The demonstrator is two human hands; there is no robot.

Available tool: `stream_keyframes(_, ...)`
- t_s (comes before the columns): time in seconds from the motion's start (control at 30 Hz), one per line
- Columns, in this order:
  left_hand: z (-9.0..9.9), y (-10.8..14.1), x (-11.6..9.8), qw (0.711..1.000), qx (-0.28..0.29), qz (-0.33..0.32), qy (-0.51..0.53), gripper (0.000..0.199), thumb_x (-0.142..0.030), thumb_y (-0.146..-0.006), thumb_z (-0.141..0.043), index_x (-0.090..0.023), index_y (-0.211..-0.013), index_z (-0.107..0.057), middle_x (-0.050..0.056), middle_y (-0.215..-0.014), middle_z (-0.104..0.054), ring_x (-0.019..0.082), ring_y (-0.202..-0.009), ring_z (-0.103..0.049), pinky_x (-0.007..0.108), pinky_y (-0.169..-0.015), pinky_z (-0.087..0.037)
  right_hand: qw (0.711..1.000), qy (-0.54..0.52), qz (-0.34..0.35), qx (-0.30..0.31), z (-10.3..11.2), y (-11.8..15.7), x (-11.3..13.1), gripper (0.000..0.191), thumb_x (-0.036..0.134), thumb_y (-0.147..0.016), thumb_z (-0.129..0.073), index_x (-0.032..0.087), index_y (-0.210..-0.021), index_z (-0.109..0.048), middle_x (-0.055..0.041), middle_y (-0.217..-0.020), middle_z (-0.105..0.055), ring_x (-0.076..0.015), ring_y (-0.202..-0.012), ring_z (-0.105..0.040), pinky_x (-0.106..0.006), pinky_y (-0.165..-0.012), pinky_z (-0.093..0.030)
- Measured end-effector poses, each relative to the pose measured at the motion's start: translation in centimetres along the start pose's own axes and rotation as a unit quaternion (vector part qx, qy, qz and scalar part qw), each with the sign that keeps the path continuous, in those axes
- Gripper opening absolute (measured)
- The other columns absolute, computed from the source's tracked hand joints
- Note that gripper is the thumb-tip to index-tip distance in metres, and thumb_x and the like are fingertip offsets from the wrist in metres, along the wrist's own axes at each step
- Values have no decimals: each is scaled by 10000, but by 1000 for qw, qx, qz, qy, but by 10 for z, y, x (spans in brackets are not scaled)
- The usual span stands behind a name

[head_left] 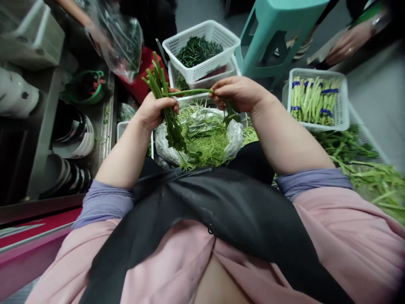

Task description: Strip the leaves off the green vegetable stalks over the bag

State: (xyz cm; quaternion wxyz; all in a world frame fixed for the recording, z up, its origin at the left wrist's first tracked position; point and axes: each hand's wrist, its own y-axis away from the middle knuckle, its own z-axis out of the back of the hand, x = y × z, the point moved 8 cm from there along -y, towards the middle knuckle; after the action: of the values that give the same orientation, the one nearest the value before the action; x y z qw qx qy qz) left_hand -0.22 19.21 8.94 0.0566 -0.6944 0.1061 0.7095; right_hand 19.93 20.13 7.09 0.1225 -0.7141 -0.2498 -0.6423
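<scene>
My left hand (158, 107) is closed round a bunch of leafy green stalks (157, 82), cut ends up and leaves hanging down. Between my two hands runs a single green stalk (193, 91), nearly level. Its leafy end (232, 114) droops beneath my right hand (232, 93), whose fingers pinch it. Below both hands lies a clear plastic bag (234, 134), spread wide and heaped with thin green trimmings (210, 143).
White baskets (202, 78) stacked ahead hold dark green peppers. A teal stool (284, 17) stands beyond. At right, a basket (343, 101) holds banded pale stalks. Stacked bowls (74, 145) fill the left shelf. One person's hand (99, 40) holds a plastic bag; another's hand (349, 46) is far right.
</scene>
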Motion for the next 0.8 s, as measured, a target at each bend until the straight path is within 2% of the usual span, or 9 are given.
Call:
stream_keyframes(0.1, 19, -2, -4, 999, -37, -17, 12, 216, -194, -678, -664, -119, -881, -653, -12, -566, -550, 132, -564, -592, 290, -637, -523, 999, -3, 13, -48, 21, 12, -5, 50, 87, -806, -660, 46, -803, -631, 2, -697, -613, -48, -605, -586, -158, -533, -442)
stream_keyframes(0.2, 29, -3, -7, 997, -71, -32, 27, 211, -261, -711, -674, -134, -879, -661, -26, -534, -517, 132, -552, -583, 277, -627, -506, 995, -7, 29, -93, 31, 21, -11, 79, 113, -790, -693, 75, -835, -641, -2, -680, -608, -66, -564, -565, -194, -512, -461)
stream_keyframes(0.3, 14, -7, -9, 996, -67, -42, 30, 303, -355, -724, -727, -136, -922, -663, -32, -524, -510, 142, -560, -594, 271, -615, -484, 995, -5, 40, -92, 14, 18, -14, 106, 152, -808, -692, 90, -872, -632, -3, -699, -617, -59, -562, -557, -190, -522, -469)
stream_keyframes(0.43, -13, -15, -12, 998, -44, -48, 18, 398, -447, -717, -770, -125, -914, -643, -28, -543, -521, 160, -594, -627, 261, -610, -469, 1000, 3, 15, -23, -30, 5, -12, 169, 174, -796, -723, 94, -904, -620, -13, -743, -642, -54, -597, -575, -160, -521, -456)
stream_keyframes(0.5, -11, -19, -15, 996, -64, -64, 27, 398, -466, -722, -767, -128, -870, -619, -32, -545, -512, 158, -595, -633, 256, -612, -471, 1000, -4, -7, 3, -44, 2, -9, 177, 168, -791, -727, 99, -909, -615, -18, -769, -656, -52, -603, -577, -148, -504, -437)
stream_keyframes(0.6, 3, -19, -12, 990, -92, -89, 59, 400, -480, -715, -771, -146, -819, -578, -46, -532, -497, 137, -559, -623, 247, -604, -481, 999, -19, -27, 9, -51, 4, -3, 165, 160, -790, -725, 110, -896, -608, -18, -780, -665, -50, -595, -573, -143, -485, -421)
stream_keyframes(0.7, 11, -17, -3, 989, -87, -94, 73, 417, -495, -679, -793, -161, -785, -568, -52, -506, -498, 123, -500, -596, 238, -563, -484, 999, -27, -33, 9, -56, 9, 1, 187, 165, -765, -751, 122, -877, -606, -14, -781, -667, -57, -606, -583, -154, -508, -451)
stream_keyframes(0.8, 10, -15, 4, 990, -81, -89, 70, 417, -503, -668, -798, -162, -780, -585, -48, -488, -504, 124, -468, -585, 238, -525, -483, 999, -12, -47, 14, -64, 10, -3, 197, 168, -742, -776, 124, -849, -616, -1, -735, -657, -54, -581, -568, -156, -496, -447)
